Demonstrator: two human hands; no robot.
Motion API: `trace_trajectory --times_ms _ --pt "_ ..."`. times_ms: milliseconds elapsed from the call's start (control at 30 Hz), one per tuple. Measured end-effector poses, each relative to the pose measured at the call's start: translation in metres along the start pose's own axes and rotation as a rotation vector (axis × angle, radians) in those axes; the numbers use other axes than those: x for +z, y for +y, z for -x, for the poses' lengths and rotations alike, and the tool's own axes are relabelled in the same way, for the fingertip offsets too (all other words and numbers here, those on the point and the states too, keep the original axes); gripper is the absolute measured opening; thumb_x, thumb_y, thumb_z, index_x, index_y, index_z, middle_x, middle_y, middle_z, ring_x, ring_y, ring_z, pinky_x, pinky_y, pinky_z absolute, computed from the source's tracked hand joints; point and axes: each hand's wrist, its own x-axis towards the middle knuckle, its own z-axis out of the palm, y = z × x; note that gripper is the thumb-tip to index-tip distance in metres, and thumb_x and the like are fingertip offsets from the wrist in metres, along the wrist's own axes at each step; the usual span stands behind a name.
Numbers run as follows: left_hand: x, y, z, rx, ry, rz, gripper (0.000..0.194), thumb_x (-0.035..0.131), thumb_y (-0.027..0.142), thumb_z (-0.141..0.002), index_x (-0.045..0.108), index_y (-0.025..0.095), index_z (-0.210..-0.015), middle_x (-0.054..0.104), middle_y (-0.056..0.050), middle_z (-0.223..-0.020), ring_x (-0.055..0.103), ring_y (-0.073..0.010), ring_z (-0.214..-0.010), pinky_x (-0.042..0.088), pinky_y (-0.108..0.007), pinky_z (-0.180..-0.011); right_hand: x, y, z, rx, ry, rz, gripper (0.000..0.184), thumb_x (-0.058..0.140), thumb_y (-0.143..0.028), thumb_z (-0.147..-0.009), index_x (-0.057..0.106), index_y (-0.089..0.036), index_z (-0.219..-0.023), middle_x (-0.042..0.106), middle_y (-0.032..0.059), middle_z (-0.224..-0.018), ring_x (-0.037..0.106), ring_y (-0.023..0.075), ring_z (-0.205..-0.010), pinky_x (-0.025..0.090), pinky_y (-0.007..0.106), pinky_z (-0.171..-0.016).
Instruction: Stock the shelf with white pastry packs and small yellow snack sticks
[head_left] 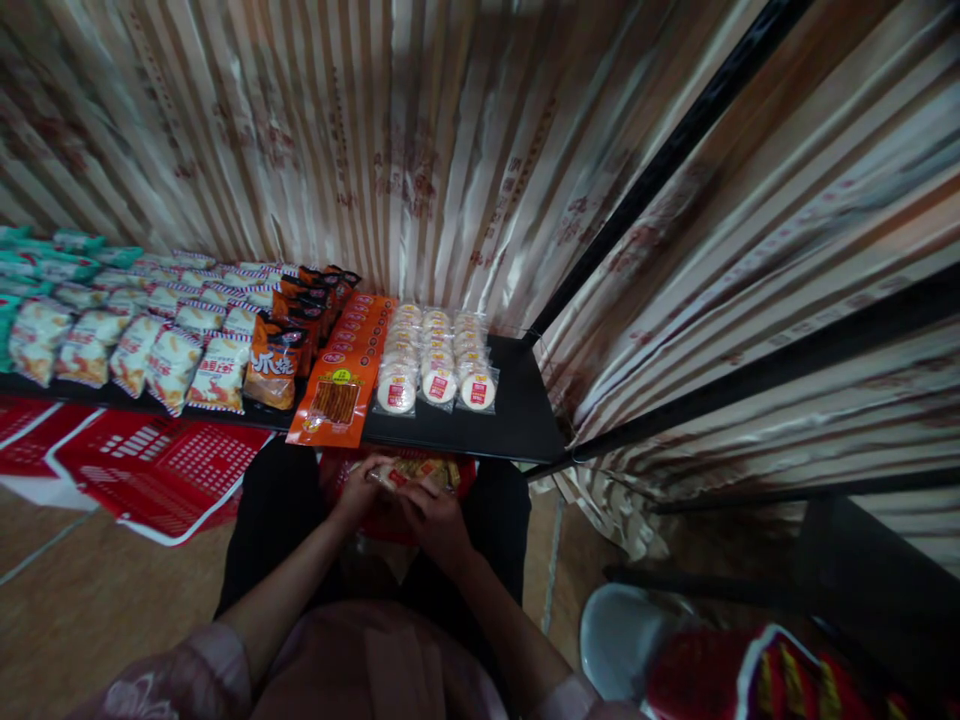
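Low in the middle, my left hand (358, 492) and my right hand (436, 512) are both closed around a small clear-wrapped snack packet (388, 474) with a red label. They hold it above a red basket (466, 478) between my knees, where more yellowish packets (442, 470) lie, partly hidden by my hands. Just beyond, on the black shelf (517, 405), stand three rows of round white wrapped cakes (439, 385) with red labels. Beside them on the left lies a long orange snack bag (341, 385), its front end sticking out over the shelf edge.
Orange-brown bags (274, 370), white striped snack bags (217, 375) and green bags (52, 262) fill the shelf leftward. Red shopping baskets (157, 465) sit below it. Black metal bars (660, 150) and a pleated curtain (420, 150) bound the right and back. A white stool (619, 630) stands low right.
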Motion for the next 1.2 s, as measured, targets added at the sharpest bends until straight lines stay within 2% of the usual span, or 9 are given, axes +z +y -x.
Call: trace_trajectory --times_ms 133,300,467,667,833,1000,1200 --pt "0.003 0.009 0.006 -0.036 -0.001 0.125 0.031 0.067 0.021 -0.050 0.067 0.016 -0.080 0.069 -0.003 -0.081 0.061 -0.0182 -0.074 0.047 -0.027 -0.071 -0.003 -0.007 0.001 -0.094 0.015 0.048 0.022 0.049 -0.020 -0.090 0.067 -0.022 -0.102 0.065 0.0062 -0.089 0.058 0.0172 -0.084 0.050 0.029 -0.078" --pt "0.007 0.020 0.014 -0.088 -0.023 0.220 0.034 0.072 0.027 -0.052 0.066 0.016 -0.084 0.068 -0.003 -0.077 0.062 -0.0184 -0.071 0.048 -0.028 -0.067 -0.010 -0.016 0.001 -0.143 0.005 0.054 0.025 0.047 -0.021 -0.091 0.067 -0.021 -0.105 0.065 0.0067 -0.088 0.058 0.0172 -0.083 0.052 0.030 -0.076" --pt "0.009 0.033 0.020 -0.108 -0.029 0.334 0.040 0.076 0.021 -0.047 0.064 0.016 -0.085 0.069 -0.003 -0.083 0.062 -0.0169 -0.072 0.049 -0.027 -0.068 -0.015 -0.021 0.002 -0.122 -0.001 0.098 0.024 0.046 -0.022 -0.092 0.068 -0.023 -0.101 0.063 0.0054 -0.085 0.056 0.0169 -0.081 0.051 0.028 -0.071" --pt "0.012 0.039 0.020 -0.105 -0.060 0.372 0.042 0.078 0.015 -0.044 0.065 0.016 -0.083 0.069 -0.003 -0.084 0.063 -0.0153 -0.071 0.049 -0.025 -0.068 -0.015 -0.018 0.005 -0.092 -0.021 0.122 0.024 0.045 -0.023 -0.092 0.068 -0.024 -0.099 0.061 0.0046 -0.083 0.054 0.0159 -0.079 0.048 0.027 -0.071" --pt "0.010 0.041 0.020 -0.117 -0.151 0.365 0.044 0.081 0.025 -0.050 0.066 0.015 -0.090 0.070 -0.008 -0.093 0.064 -0.0187 -0.077 0.050 -0.027 -0.068 -0.017 -0.013 0.009 -0.077 -0.039 0.117 0.024 0.046 -0.021 -0.092 0.068 -0.023 -0.100 0.061 0.0047 -0.084 0.053 0.0161 -0.079 0.048 0.026 -0.070" --pt "0.006 0.041 0.016 -0.178 -0.198 0.341 0.047 0.078 0.024 -0.052 0.067 0.014 -0.097 0.070 -0.011 -0.097 0.065 -0.0208 -0.080 0.049 -0.028 -0.067 -0.018 -0.008 0.015 -0.040 -0.079 0.128 0.019 0.049 -0.020 -0.089 0.068 -0.024 -0.095 0.062 0.0040 -0.086 0.054 0.0163 -0.079 0.047 0.026 -0.067" --pt "0.010 0.048 0.016 -0.186 -0.163 0.382 0.040 0.072 0.023 -0.053 0.070 0.012 -0.092 0.071 -0.010 -0.094 0.065 -0.0228 -0.085 0.049 -0.029 -0.074 -0.018 -0.001 0.017 -0.026 -0.063 0.160 0.019 0.050 -0.018 -0.089 0.067 -0.024 -0.094 0.061 0.0038 -0.084 0.053 0.0162 -0.079 0.046 0.026 -0.067"
